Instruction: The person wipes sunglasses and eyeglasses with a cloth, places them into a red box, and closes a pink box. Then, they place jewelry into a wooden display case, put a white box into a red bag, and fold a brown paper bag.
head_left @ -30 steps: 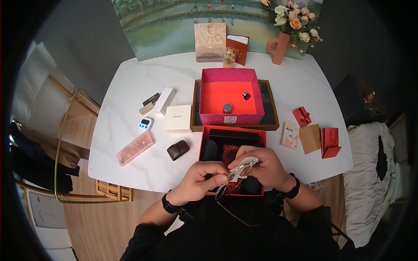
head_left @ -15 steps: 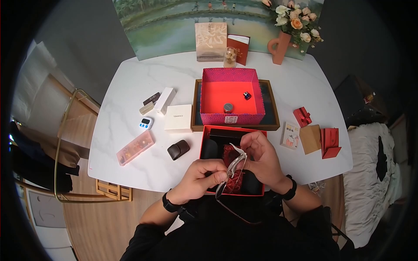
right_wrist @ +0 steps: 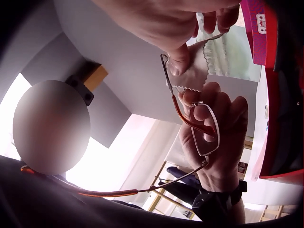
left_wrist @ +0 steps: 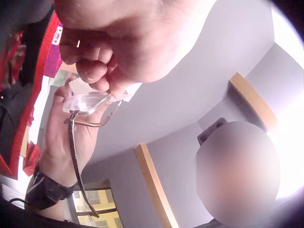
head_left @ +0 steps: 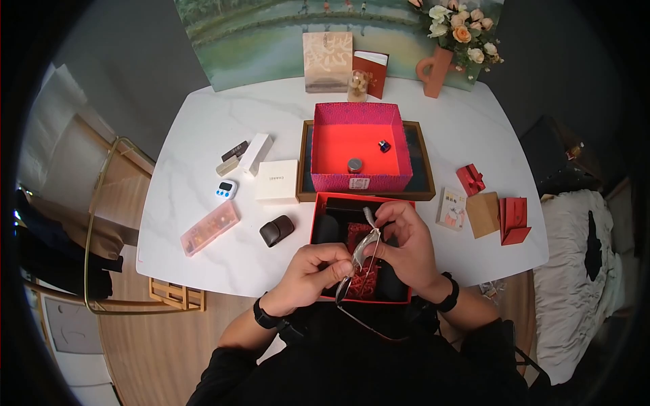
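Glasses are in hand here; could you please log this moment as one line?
left hand: holds glasses | right hand: holds cloth at glasses | red box: open, below hands

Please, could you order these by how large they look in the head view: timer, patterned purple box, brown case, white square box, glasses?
1. Patterned purple box
2. White square box
3. Brown case
4. Timer
Glasses: unsure; held nearer the camera, partly hidden.

Glare whitens 2 wrist views; corners dark.
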### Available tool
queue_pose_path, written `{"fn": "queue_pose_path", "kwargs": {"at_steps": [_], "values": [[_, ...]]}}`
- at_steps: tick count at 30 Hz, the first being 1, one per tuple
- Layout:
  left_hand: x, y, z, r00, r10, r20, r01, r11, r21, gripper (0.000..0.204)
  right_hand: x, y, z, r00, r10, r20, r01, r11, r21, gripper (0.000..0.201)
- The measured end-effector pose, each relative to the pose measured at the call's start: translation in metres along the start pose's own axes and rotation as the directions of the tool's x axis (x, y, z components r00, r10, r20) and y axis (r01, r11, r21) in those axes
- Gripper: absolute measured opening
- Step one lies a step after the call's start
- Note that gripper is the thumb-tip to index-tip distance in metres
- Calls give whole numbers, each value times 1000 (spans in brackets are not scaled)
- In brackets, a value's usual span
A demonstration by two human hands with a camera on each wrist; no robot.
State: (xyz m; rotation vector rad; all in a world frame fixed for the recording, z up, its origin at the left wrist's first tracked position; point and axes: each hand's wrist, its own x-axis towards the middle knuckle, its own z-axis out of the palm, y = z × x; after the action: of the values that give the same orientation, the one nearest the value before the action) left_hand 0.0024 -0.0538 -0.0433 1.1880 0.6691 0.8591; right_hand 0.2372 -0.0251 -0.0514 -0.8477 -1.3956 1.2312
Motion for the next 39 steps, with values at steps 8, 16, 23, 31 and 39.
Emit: {"fn": "queue_pose_path", "kwargs": {"at_steps": [8, 16, 23, 31, 39], "values": [[1, -3, 0, 1000, -9, -14, 9, 1000, 9, 20, -4, 5, -8, 995, 81, 54, -80, 997, -16, 35], [5, -9, 2, 999, -25, -48, 22, 998, -55, 27, -3, -13, 0, 959, 209, 190, -229, 969, 91, 17], [10, -26, -5, 998, -47, -30, 39, 971, -234, 26, 0, 6, -5, 956, 175, 237, -234, 940, 249, 21], [6, -25, 3, 999, -35, -27, 29, 981, -190, 23, -1, -5, 13, 971, 208, 115, -236, 899, 368, 18], [-3, -20, 7, 994, -93, -62, 85, 988, -130, 22, -8, -9, 10, 955, 253, 156, -283, 935, 214, 16]]}}
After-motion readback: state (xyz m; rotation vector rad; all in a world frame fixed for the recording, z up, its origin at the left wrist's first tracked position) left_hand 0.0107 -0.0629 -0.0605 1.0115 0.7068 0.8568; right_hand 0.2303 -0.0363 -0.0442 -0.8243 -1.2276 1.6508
